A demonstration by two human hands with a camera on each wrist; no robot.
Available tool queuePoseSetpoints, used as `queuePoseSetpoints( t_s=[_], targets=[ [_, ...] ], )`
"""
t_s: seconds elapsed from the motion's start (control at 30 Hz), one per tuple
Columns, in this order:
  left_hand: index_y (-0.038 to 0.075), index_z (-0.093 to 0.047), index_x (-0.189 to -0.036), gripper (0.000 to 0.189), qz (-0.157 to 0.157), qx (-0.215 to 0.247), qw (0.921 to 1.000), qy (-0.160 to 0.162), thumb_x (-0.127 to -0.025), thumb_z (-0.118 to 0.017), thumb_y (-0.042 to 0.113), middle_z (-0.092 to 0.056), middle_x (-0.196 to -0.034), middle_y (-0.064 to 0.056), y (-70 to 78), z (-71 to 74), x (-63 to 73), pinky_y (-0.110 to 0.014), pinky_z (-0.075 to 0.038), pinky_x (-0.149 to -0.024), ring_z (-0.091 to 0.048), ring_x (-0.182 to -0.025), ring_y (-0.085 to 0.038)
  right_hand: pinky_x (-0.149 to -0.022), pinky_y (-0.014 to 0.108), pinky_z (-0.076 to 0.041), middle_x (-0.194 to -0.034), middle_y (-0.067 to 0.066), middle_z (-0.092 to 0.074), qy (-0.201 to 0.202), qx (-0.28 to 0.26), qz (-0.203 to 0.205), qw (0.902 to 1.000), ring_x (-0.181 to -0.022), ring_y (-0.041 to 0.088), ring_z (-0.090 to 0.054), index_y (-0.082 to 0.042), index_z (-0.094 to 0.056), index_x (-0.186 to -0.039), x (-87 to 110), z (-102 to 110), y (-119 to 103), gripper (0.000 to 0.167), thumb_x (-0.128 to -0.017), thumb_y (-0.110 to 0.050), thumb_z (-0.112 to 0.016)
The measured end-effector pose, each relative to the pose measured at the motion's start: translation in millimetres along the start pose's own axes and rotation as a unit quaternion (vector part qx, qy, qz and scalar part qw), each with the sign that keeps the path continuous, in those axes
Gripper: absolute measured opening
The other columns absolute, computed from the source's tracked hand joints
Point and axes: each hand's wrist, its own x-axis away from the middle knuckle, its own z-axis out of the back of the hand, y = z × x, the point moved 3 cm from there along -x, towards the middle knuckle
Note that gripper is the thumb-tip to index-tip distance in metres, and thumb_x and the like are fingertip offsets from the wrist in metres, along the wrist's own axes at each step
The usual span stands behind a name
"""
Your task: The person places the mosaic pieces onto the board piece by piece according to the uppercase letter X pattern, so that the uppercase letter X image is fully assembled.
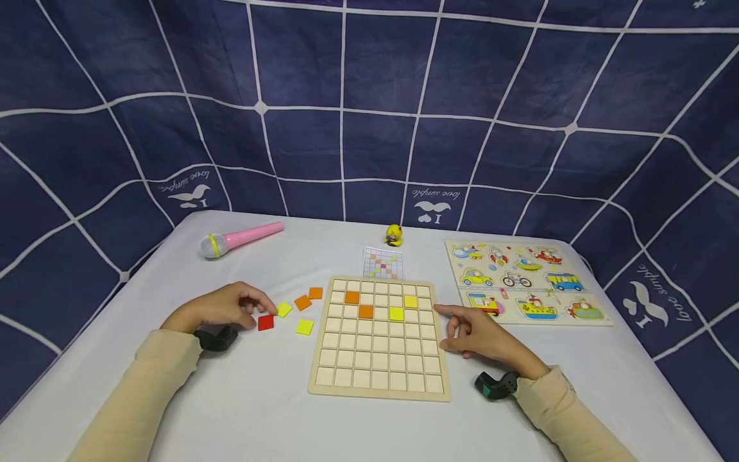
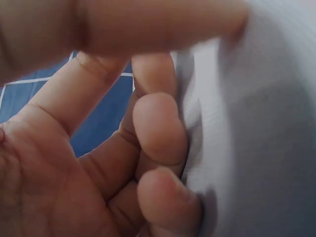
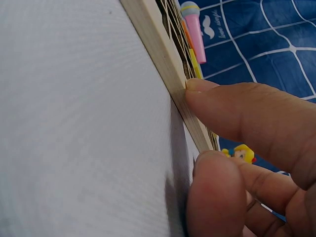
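A square wooden grid board point(image 1: 381, 395) lies on the table, with two orange tiles point(image 1: 365, 312) and two yellow tiles point(image 1: 396, 314) in its cells. My right hand point(image 1: 476, 330) is at the board's right edge; thumb and index finger rest against its wooden side point(image 3: 163, 61). Left of the board my left hand point(image 1: 228, 305) reaches low over the cloth, index fingertip right at a loose yellow tile point(image 1: 285, 309), thumb close to a red tile point(image 1: 265, 322). No tile shows between the fingers point(image 2: 160, 128) in the left wrist view. Two loose orange tiles point(image 1: 303, 302) and another yellow tile point(image 1: 305, 327) lie nearby.
A printed pattern card point(image 1: 383, 262) lies behind the board, with a small yellow figurine point(image 1: 394, 235) beyond it. At the back left rests a pink toy microphone point(image 1: 242, 240). A wooden vehicle puzzle point(image 1: 528, 282) lies at right. A blue checked curtain point(image 1: 369, 115) hangs behind.
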Motion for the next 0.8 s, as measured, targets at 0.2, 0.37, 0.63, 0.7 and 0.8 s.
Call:
queuePoseSetpoints(
  t_s=[0.2,0.37,0.63,0.7,0.8],
  targets=[
    [-0.004,-0.078,-0.114,0.034,0.008,-0.015,0.9999,0.002,-0.080,-0.078,-0.004,-0.060,-0.095,-0.003,2.1,-0.4,1.0,-0.023,-0.043,-0.069,-0.050,-0.077,-0.015,-0.052,0.023,-0.049,-0.092,0.008,-0.059,0.001,0.002,-0.001,1.0000,-0.059,0.007,-0.052,0.015,-0.044,-0.155,0.0,0.1,-0.5,0.077,-0.091,-0.003,-0.084],
    [-0.001,-0.079,-0.112,0.032,0.017,-0.031,0.9993,0.009,-0.081,-0.084,0.001,-0.060,-0.094,0.000,2.3,1.0,3.0,-0.024,-0.041,-0.068,-0.050,-0.077,-0.015,-0.053,0.023,-0.049,-0.092,0.008,-0.059,0.002,0.005,-0.003,1.0000,-0.059,0.008,-0.052,0.014,-0.045,-0.155,-0.5,-0.6,-1.4,0.077,-0.091,-0.003,-0.084],
    [0.002,-0.079,-0.109,0.030,0.029,-0.049,0.9981,0.022,-0.080,-0.087,0.004,-0.059,-0.092,0.001,3.1,0.1,2.3,-0.025,-0.039,-0.066,-0.048,-0.074,-0.017,-0.053,0.023,-0.049,-0.092,0.009,-0.060,0.000,0.002,-0.001,1.0000,-0.059,0.007,-0.052,0.016,-0.044,-0.154,-0.3,-0.2,-1.6,0.077,-0.091,-0.003,-0.084],
    [0.003,-0.079,-0.108,0.029,0.033,-0.055,0.9976,0.024,-0.079,-0.088,0.004,-0.058,-0.091,0.001,2.9,-0.7,1.4,-0.026,-0.039,-0.067,-0.048,-0.074,-0.017,-0.052,0.023,-0.049,-0.091,0.009,-0.060,-0.002,-0.002,0.002,1.0000,-0.059,0.007,-0.052,0.016,-0.044,-0.154,-0.2,0.3,-1.3,0.077,-0.091,-0.003,-0.084],
    [0.005,-0.080,-0.106,0.028,0.044,-0.065,0.9966,0.027,-0.079,-0.089,0.006,-0.059,-0.090,0.000,3.0,-1.4,0.1,-0.026,-0.040,-0.067,-0.049,-0.075,-0.018,-0.053,0.023,-0.049,-0.091,0.009,-0.060,-0.003,-0.003,0.004,1.0000,-0.059,0.007,-0.052,0.017,-0.044,-0.154,-0.5,0.7,-0.5,0.077,-0.091,-0.003,-0.084]
  ],
)
